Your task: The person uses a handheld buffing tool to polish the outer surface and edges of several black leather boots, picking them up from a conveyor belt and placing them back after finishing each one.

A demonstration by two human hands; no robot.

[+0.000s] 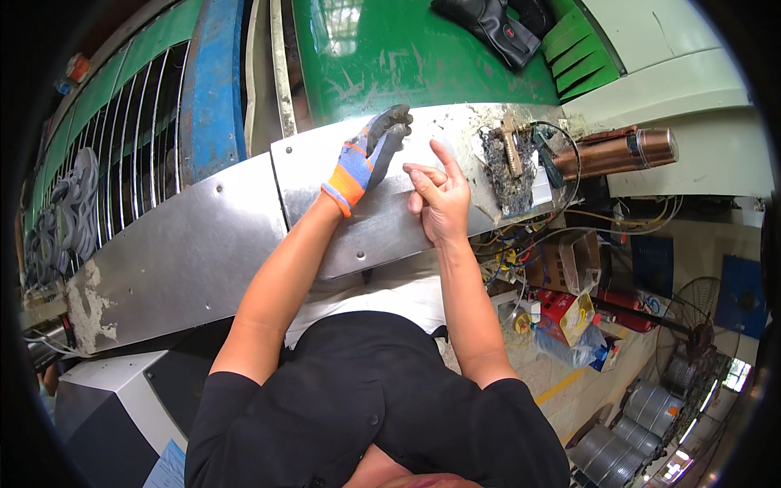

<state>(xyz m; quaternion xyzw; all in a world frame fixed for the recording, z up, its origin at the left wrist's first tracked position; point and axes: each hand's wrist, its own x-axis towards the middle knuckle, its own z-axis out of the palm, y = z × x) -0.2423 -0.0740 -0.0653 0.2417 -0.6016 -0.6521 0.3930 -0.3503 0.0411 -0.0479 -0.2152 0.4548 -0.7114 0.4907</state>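
My left hand (370,157) wears a knitted work glove, blue and orange with dark coated fingers. Its fingers reach forward and bend a little over the metal worktop (244,224), with nothing visible in them. Bare and palm up, my right hand (442,195) hovers beside it, a small gap between the two. The right index finger points out, the thumb lies across toward the left, and the other fingers curl loosely; I see nothing held. To the right of this hand a brass-coloured threaded fitting (511,146) sits on a dark, crusted patch of the worktop.
A copper-coloured cylinder (614,154) lies at the right with cables around it. Beyond the worktop is a green surface (390,73) with a black bag (496,32). Grey gloves (77,203) hang by a metal rack at left. Boxes, a fan (691,325) and metal kegs (610,451) stand at lower right.
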